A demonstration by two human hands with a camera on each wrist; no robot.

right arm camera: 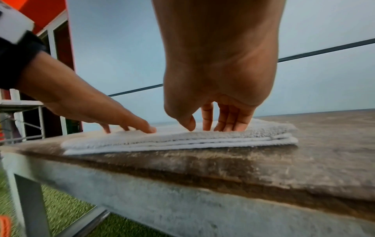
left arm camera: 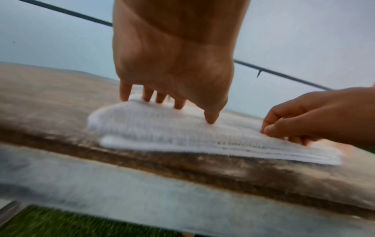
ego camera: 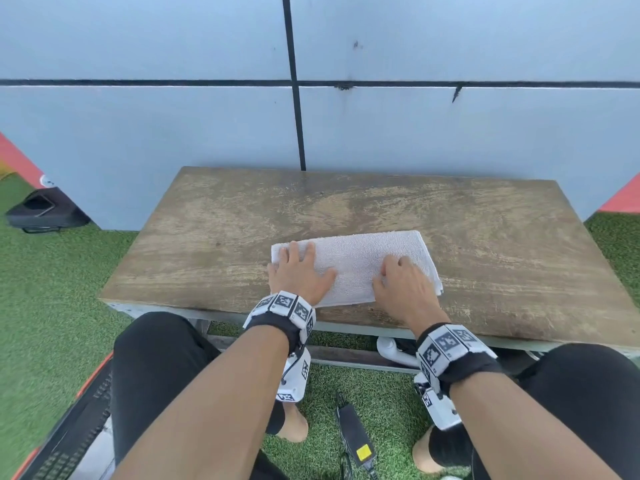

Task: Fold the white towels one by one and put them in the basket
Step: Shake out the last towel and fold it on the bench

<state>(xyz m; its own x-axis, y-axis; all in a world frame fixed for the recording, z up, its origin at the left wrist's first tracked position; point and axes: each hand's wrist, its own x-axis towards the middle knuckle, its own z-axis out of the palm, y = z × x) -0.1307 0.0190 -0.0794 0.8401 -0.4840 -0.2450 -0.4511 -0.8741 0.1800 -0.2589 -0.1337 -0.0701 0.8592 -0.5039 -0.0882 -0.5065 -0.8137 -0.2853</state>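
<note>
We see a white towel (ego camera: 360,265), folded into a long rectangle of several stacked layers, lying flat on a worn wooden table (ego camera: 485,237) close to its near edge and roughly midway along it. All places below are given from this towel.

Our left hand (ego camera: 299,271) lies on the towel's left end, fingers spread and straight, pressing down on the cloth. Our right hand (ego camera: 403,284) sits on the towel's right half with fingers bent; in the left wrist view the thumb and fingers seem to pinch the upper layer near the front edge, while the right wrist view shows the fingertips (right arm camera: 223,125) standing on top of the cloth. The towel's far right corner is bare.

Behind the towel rises a pale blue panelled wall (ego camera: 450,133) with dark seams. Below and in front of it, under the table, lies green artificial grass (ego camera: 381,403) with a black power adapter (ego camera: 355,434) bearing a yellow label. Far off to the towel's left, on the grass by the wall, sits a black bag (ego camera: 45,209). Nothing stands on the tabletop around the towel, and we cannot see a basket in any view.
</note>
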